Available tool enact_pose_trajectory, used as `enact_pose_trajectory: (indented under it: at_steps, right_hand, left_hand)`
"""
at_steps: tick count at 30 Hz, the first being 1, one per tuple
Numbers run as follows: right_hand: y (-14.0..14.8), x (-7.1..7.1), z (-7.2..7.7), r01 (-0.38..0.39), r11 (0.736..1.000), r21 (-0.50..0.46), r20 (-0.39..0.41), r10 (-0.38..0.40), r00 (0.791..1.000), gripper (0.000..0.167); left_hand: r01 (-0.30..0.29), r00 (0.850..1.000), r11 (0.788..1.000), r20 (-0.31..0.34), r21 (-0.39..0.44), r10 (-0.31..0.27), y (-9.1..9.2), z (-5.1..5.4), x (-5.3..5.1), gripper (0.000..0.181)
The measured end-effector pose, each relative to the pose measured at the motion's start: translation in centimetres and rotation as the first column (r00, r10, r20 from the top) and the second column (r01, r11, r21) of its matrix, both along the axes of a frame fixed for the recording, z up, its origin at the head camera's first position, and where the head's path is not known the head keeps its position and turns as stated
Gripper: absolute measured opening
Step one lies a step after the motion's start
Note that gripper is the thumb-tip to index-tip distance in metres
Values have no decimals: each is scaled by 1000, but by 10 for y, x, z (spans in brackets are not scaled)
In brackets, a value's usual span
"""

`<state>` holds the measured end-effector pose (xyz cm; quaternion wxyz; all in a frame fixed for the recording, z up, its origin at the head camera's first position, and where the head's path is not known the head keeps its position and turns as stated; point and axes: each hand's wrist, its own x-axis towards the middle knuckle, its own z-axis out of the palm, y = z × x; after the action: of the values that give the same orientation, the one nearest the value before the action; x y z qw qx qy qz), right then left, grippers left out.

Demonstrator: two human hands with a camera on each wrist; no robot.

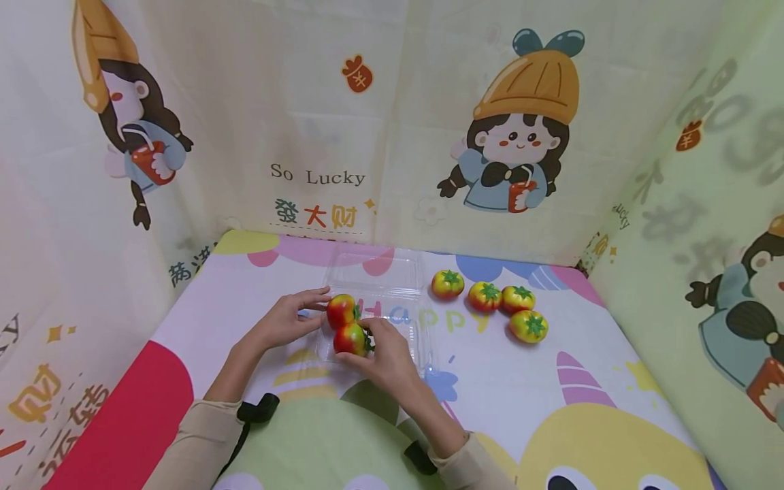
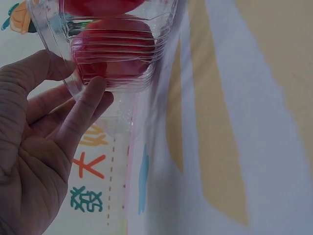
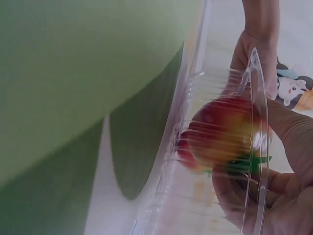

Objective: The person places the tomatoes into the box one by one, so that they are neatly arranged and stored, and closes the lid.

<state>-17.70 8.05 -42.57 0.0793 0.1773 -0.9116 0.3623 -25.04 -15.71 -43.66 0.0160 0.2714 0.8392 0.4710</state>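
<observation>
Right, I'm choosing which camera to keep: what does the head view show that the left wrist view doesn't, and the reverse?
Only the head view: four round red-and-yellow fruits with green leafy tops outside the clear plastic box, and the bare right hand gripping another such fruit.
Only the left wrist view: the palm side of the bare left hand, and a fruit seen through the box's ridged wall.
Both: the left hand, the box and two fruits in it.

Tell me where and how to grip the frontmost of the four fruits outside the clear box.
Probably best: pinch the frontmost fruit across its round left and right sides, coming from the front, below its upturned green leaves. That side looks open; another fruit crowds it from behind.
</observation>
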Motion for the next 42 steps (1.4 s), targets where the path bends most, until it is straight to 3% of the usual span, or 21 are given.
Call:
enact_pose_trajectory:
  at_steps: [6,16,22,27,42]
  right_hand:
    - [-6,1,0,10,1000,-13,25,-10,1000,59]
    - [-6,-1,-1,-38,999,-24,95,40,995,64]
    - [1,-1,0,-40,999,-13,48,41,998,61]
    - [10,-1,3,-41,997,-66,36,43,998,60]
    - [48,-1,-2,-2,993,-118,-128,-13,992,48]
  left_hand:
    - [6,1000,1000,-13,3,-6,0,-2,-1,47]
    - [4,1000,1000,5,-2,-4,0,0,0,48]
    - [8,1000,1000,-10,2,-8,0,0,-1,48]
    - [9,1000,1000,-11,4,-9,-1,-2,-2,48]
    - [-16,998,1000,52,-20,17,1,-1,-2,49]
